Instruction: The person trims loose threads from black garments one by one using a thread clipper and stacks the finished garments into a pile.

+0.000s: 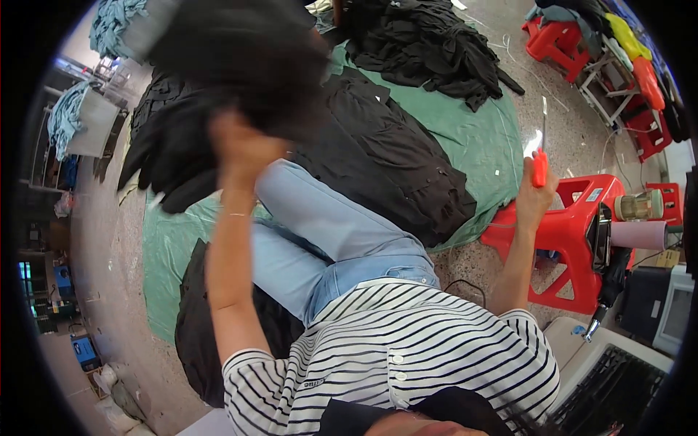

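Observation:
My left hand (243, 149), smeared by motion, grips a bunched black garment (240, 58) in the air over the upper left of the view. The raised cloth hides part of what lies behind it. Out to the right, my right hand (534, 195) is closed around an orange-handled tool (539, 168). Bright, shiny metal shows just above its handle, but whether it is scissors or a knife I cannot make out. Black garments (385, 149) lie in a flat heap beyond my jeans-clad legs (349, 211), on a green sheet (472, 142).
Another pile of black garments (429, 43) lies at the far side. A red plastic stool (574, 225) stands by my right hand, with a clear jar (640, 206) near it. More red stools (556, 47) are far right. Pale blue cloth (69, 120) hangs at the left.

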Motion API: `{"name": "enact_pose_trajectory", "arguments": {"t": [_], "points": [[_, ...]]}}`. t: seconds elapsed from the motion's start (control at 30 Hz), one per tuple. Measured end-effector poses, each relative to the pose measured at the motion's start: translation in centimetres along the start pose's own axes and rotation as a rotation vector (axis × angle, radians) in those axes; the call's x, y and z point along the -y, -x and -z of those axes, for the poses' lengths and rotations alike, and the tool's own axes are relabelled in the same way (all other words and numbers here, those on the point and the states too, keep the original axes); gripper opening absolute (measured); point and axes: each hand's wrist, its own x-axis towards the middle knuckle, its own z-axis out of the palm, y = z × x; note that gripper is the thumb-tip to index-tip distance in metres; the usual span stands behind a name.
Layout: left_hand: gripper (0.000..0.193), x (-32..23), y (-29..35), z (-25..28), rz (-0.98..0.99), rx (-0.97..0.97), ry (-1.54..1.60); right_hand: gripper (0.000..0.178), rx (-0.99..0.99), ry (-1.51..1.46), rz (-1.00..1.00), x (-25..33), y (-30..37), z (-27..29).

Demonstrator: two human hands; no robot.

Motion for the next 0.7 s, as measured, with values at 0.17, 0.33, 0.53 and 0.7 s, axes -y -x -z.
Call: {"name": "enact_pose_trajectory", "arguments": {"t": [0.17, 0.33, 0.53, 0.7], "points": [[0.073, 3.5, 11.9, -14.2, -0.378, 0.755, -0.743, 0.033, -0.001, -0.033, 0.007, 2.0, -0.7, 1.3], [0.044, 3.7, 18.3, -14.1, 0.081, 0.982, -0.373, 0.029, 0.208, -0.083, 0.042, 3.9, 2.0, -1.4], [0.034, 2.7, 20.5, -8.2, 0.005, 0.41, -0.321, 0.034, 0.765, -0.281, 0.108, 9.5, 9.2, -6.0], [0.026, 3.6, 23.2, -5.3, 0.266, 0.121, -0.282, 0.033, 0.924, -0.285, 0.124, 12.3, 10.5, -8.8]]}}
